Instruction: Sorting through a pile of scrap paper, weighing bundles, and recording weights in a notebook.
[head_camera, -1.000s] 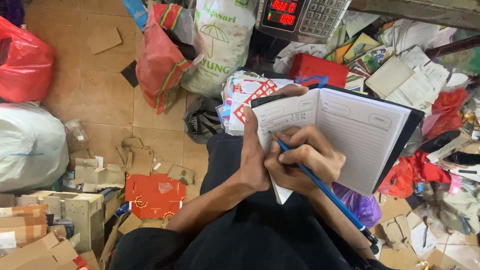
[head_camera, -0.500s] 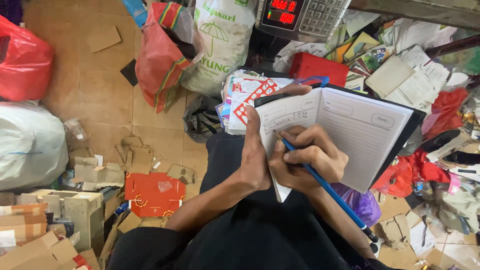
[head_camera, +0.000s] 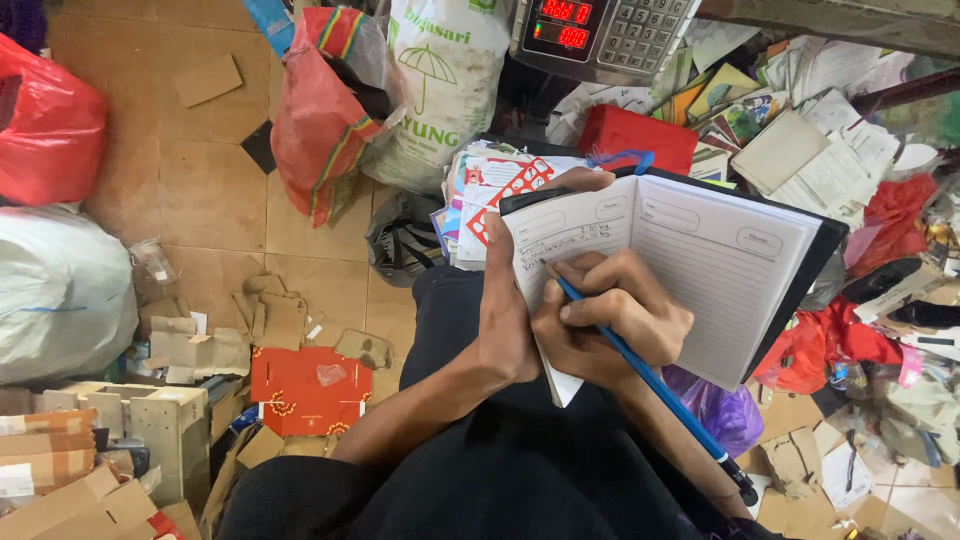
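On lap: left hand (head_camera: 507, 310) grips notebook (head_camera: 700, 260), right hand (head_camera: 610, 320) holds pen (head_camera: 650, 385)

Both hands raised before the body.
Left hand (head_camera: 505, 300) curls in a clasp, thumb uppermost; right hand (head_camera: 610, 315) closes in a writing grip, forearms converging.

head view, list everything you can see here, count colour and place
notebook: 1, black cover, lined white pages, open at centre
pen: 1, blue, tip on the left page
scale: 1, grey with red digits, top centre
white sack: 1, green print, top centre
red bags: 2, top centre and far left
pale sack: 1, left edge
red card: 1, on floor, lower left
cardboard boxes: several, brown, bottom left
papers: a heap, mixed colours, upper right
left hand: holds the notebook's edge
right hand: grips the pen
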